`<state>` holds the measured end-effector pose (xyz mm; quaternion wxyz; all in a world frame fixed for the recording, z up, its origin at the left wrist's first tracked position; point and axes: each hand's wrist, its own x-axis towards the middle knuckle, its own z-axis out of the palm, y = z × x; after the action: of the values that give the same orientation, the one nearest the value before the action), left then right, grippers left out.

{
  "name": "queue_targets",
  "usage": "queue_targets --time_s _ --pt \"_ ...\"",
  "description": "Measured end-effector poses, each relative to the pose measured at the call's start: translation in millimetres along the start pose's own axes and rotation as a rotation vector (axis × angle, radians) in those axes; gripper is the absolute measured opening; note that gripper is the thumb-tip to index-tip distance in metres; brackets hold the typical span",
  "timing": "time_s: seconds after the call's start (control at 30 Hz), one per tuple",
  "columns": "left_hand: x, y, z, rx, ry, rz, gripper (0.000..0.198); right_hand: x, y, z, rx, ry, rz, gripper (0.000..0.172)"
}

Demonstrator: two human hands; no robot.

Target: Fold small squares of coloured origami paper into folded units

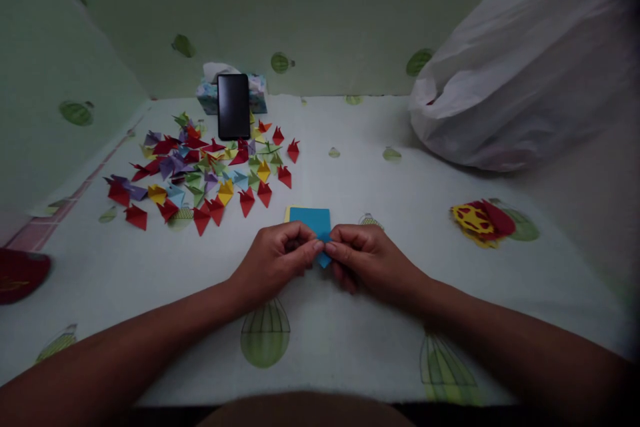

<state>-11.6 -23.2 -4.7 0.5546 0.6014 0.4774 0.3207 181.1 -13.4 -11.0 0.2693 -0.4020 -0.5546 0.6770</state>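
My left hand (284,255) and right hand (364,255), fingertips pinched closed, hold a small, plain blue paper (325,260) over the tabletop (350,347), beside a blue-topped paper stack (310,214). Its sharp corner points toward me; fingers hide its long axis.

Hands, two: your bare left hand (283,252) and bare right hand (365,252), rounded at the knuckles, nail detail too dim to read. Forearms, two: your smooth left forearm (150,332) and smooth right forearm (495,330), uncovered as far as your view reaches, each tapering towards the hand. Rounded form (305,411), one: smooth, low centre before you, cloth or skin indeterminable.
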Motion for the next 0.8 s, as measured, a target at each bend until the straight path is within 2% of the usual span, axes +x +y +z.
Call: queue_targets --time_s 0.07,0.23,0.4,0.5,0.57,0.67,0.8 --pt "-0.2 0.9 0.6 0.006 -0.022 -0.01 0.025 -1.2 -0.9 0.8 -0.038 -0.008 -0.008 0.039" --pt "0.9 1.9 1.1 -0.004 0.009 -0.048 0.028 -2.2 -2.2 1.2 -0.154 0.011 -0.058 0.036" --pt "3.0 3.3 -1.0 0.002 -0.07 -0.068 0.024 -3.1 -3.9 0.4 -0.442 0.082 -0.221 0.035" --pt "2.7 4.9 -0.9 0.017 -0.055 -0.055 0.026 -3.7 -4.8 0.0 -0.557 0.133 -0.316 0.035" --pt "2.7 5.1 -0.2 -0.05 -0.033 -0.084 0.027 -3.5 -4.5 -0.5 -0.538 0.157 -0.3 0.035" --pt "3.5 3.6 1.1 -0.163 0.005 -0.128 0.028 -1.9 -2.6 -1.3 -0.37 0.159 -0.214 0.034" --pt "3.8 1.3 2.2 -0.145 0.006 -0.095 0.028 -0.3 0.0 -0.4 -0.19 0.112 -0.156 0.026"
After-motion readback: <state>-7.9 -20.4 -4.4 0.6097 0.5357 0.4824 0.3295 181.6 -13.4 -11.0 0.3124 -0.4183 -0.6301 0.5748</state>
